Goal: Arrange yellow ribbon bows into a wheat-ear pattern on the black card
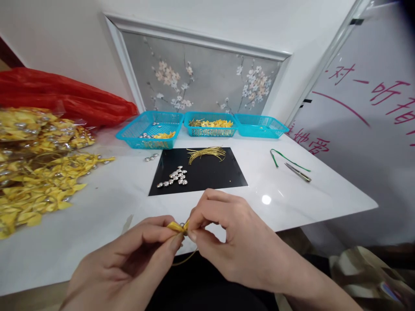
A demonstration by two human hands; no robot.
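Note:
A small yellow ribbon bow [176, 227] with a silver bead at its middle is pinched between both hands, just off the table's front edge. My left hand [129, 255] grips the bow's left loop between thumb and forefinger. On its right side, my right hand [227, 233] has thumb and fingertips closed on the ribbon. A thin gold cord [186, 260] hangs in a curve below the bow. Past the hands, a black mat [207, 179] carries a cluster of silver beads [177, 176] and a bundle of gold cords [207, 153].
Three blue baskets [129, 140] stand at the back, with beads and yellow ribbon pieces in them. Finished-looking yellow bows [42, 185] are piled at left beside a red bag [65, 90]. Thread snips [298, 172] and a green ribbon [288, 159] lie at right. A whiteboard [363, 129] leans beyond.

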